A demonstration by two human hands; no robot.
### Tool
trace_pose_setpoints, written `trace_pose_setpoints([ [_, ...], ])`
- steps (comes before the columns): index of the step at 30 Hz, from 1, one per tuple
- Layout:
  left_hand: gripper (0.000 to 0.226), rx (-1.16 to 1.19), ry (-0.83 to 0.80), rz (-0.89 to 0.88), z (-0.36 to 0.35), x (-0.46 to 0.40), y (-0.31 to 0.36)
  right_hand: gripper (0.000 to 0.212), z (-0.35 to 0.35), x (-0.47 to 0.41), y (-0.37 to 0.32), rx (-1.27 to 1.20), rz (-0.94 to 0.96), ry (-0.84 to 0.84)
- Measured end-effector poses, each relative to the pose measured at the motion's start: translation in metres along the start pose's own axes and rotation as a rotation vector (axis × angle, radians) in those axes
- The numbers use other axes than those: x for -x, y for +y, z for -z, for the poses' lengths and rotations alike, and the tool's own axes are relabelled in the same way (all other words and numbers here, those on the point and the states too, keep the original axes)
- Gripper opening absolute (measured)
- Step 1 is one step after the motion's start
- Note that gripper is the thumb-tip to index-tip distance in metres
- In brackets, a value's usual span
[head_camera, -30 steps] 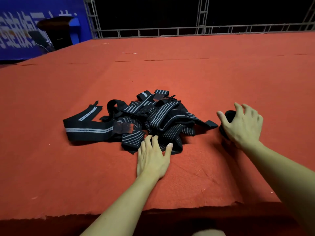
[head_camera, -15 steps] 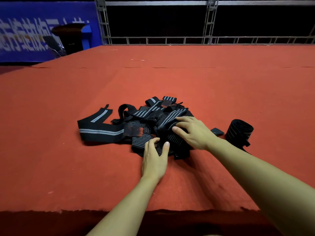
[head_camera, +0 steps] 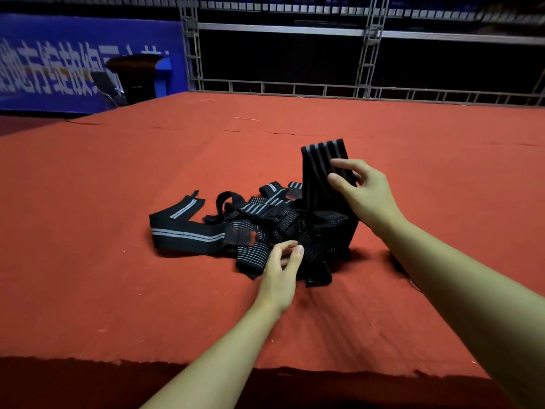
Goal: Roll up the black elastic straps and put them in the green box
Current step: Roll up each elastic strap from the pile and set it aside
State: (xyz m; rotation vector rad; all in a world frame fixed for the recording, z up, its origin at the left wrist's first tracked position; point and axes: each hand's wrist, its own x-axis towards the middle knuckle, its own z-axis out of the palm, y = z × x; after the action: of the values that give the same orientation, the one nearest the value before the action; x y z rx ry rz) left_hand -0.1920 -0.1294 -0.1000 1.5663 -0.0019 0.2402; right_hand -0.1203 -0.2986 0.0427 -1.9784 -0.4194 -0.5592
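A tangled pile of black elastic straps (head_camera: 259, 228) with grey stripes lies on the red cloth (head_camera: 118, 290). My right hand (head_camera: 362, 193) pinches one black strap (head_camera: 318, 172) and holds its striped end upright above the pile's right side, while the lower part still runs down into the heap. At the pile's near edge, my left hand (head_camera: 280, 270) has its fingers and thumb curled onto a strap. No green box is in view. My right forearm hides the cloth to the right of the pile.
The red cloth's ragged front edge (head_camera: 206, 364) runs just below my forearms. A metal truss railing (head_camera: 324, 90) borders the far side. A blue banner (head_camera: 59, 69) and a dark lectern (head_camera: 138, 78) stand at the back left.
My right hand left the rolled strap, reached into the pile and lifted one strap upward. My left hand went from lying flat to curling its fingers on the pile's edge. The view tilted up.
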Motion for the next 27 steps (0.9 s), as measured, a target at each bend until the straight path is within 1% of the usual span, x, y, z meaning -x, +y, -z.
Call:
trace_pose_setpoints([
  [3, 0.054, 0.086, -0.014, -0.011, -0.003, 0.001, 0.019, 0.031, -0.007, -0.003, -0.029, -0.118, 0.003, -0.035],
  [5, 0.058, 0.118, -0.004, -0.014, 0.001, -0.001, 0.03, 0.039, -0.014, -0.003, -0.041, -0.18, -0.002, -0.05],
  [7, 0.052, 0.141, 0.009, 0.011, 0.008, -0.003, 0.04, 0.045, -0.021, -0.003, -0.051, -0.27, -0.027, -0.032],
  [10, 0.03, 0.325, -0.056, 0.13, 0.021, 0.003, 0.051, 0.048, -0.03, 0.0, -0.067, -0.433, -0.082, 0.04],
  [11, 0.028, 0.366, -0.07, 0.138, 0.023, 0.006, 0.053, 0.048, -0.034, 0.001, -0.071, -0.482, -0.101, 0.067],
  [12, 0.029, 0.381, -0.057, 0.127, 0.026, 0.007, 0.053, 0.049, -0.038, 0.003, -0.075, -0.533, -0.126, 0.092],
  [13, 0.036, 0.397, -0.036, 0.116, 0.029, 0.008, 0.054, 0.05, -0.042, 0.005, -0.078, -0.587, -0.154, 0.114],
  [15, 0.059, 0.461, -0.005, 0.112, 0.034, 0.007, 0.054, 0.055, -0.051, 0.008, -0.084, -0.704, -0.215, 0.14],
  [16, 0.067, 0.491, -0.004, 0.11, 0.036, 0.007, 0.057, 0.058, -0.054, 0.01, -0.087, -0.762, -0.246, 0.144],
  [17, 0.067, 0.503, -0.001, 0.094, 0.038, 0.007, 0.06, 0.059, -0.057, 0.011, -0.092, -0.808, -0.269, 0.143],
  [19, 0.05, 0.507, 0.007, 0.04, 0.04, 0.007, 0.069, 0.061, -0.062, 0.012, -0.1, -0.872, -0.276, 0.126],
  [21, 0.03, 0.534, 0.003, 0.014, 0.042, 0.009, 0.082, 0.063, -0.065, 0.014, -0.108, -0.849, -0.248, 0.091],
  [23, 0.017, 0.565, 0.019, 0.006, 0.046, 0.009, 0.087, 0.062, -0.065, 0.015, -0.109, -0.72, -0.204, 0.09],
  [25, 0.009, 0.558, 0.083, -0.012, 0.053, 0.009, 0.09, 0.059, -0.063, 0.018, -0.107, -0.613, -0.184, 0.131],
  [27, 0.008, 0.531, 0.143, -0.046, 0.064, 0.007, 0.087, 0.055, -0.058, 0.024, -0.102, -0.529, -0.183, 0.207],
])
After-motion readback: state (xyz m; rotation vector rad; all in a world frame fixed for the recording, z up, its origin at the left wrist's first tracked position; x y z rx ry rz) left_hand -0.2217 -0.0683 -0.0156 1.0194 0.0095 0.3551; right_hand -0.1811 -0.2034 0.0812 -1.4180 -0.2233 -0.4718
